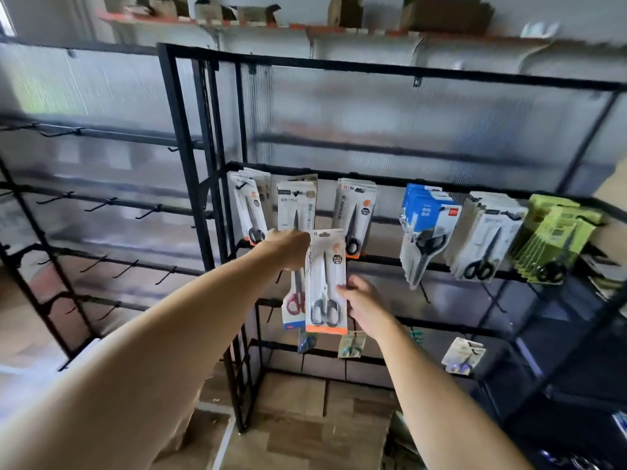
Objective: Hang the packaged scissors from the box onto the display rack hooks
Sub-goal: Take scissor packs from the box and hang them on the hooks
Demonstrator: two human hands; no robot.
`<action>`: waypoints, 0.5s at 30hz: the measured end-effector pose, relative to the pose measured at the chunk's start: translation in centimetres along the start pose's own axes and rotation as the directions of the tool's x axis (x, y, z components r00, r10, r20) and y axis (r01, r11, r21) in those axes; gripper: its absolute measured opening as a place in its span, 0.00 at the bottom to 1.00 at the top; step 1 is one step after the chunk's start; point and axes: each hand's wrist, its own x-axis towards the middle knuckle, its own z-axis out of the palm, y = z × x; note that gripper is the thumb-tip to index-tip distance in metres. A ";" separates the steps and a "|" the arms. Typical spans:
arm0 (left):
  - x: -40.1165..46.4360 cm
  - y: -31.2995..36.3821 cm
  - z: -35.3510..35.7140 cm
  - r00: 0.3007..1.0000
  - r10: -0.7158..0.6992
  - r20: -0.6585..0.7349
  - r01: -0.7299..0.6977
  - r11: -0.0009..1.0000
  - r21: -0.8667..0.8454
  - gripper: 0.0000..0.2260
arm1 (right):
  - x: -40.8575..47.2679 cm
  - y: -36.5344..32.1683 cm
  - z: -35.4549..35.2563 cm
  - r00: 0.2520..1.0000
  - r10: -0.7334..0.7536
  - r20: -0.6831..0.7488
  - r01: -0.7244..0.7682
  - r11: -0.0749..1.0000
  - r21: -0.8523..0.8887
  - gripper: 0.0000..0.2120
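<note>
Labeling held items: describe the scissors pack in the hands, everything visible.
The scissors pack is a tall white card with an orange bottom edge, an orange dot near the top and a hang slot above it. Scissors with grey handles lie under what looks like clear plastic, blades pointing up. It is held upright in front of the display rack, not yet hooked. The left hand grips its upper left edge; the right hand holds its right edge.

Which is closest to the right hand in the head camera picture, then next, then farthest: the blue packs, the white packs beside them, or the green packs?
From the right hand:
1. Blue packs, up and to its right, nearest.
2. White packs, next hook rightward.
3. Green packs, at the rack's far right end, farthest.
</note>
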 end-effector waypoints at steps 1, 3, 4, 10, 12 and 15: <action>0.0 -0.1 -0.2 1.000 0.012 -0.008 -0.012 1.000 -0.001 0.08 | -0.1 -0.5 0.1 1.000 0.005 -0.011 -0.005 1.000 0.005 0.05; 0.1 -0.2 -0.5 0.999 0.025 -0.025 -0.025 1.000 -0.001 0.07 | -0.3 -1.3 0.5 1.000 -0.008 -0.023 0.008 1.000 0.004 0.06; 0.2 -0.3 -0.7 0.999 0.027 -0.029 -0.028 1.000 -0.005 0.07 | -0.2 -1.6 0.7 0.999 -0.016 -0.028 0.016 1.000 -0.005 0.07; 0.4 -1.8 -2.0 1.000 -0.012 -0.024 0.011 1.000 -0.028 0.09 | 1.5 -3.3 1.4 0.999 -0.035 -0.006 0.036 0.996 0.080 0.19; 0.4 -2.9 -2.2 0.999 -0.047 -0.019 0.047 0.998 -0.030 0.09 | 2.6 -3.8 2.0 0.999 -0.045 0.000 0.045 0.997 0.055 0.13; 0.0 -4.5 -2.7 0.994 -0.106 -0.005 0.106 0.994 -0.039 0.10 | 3.5 -4.9 4.0 0.995 -0.095 -0.029 0.097 0.994 0.047 0.09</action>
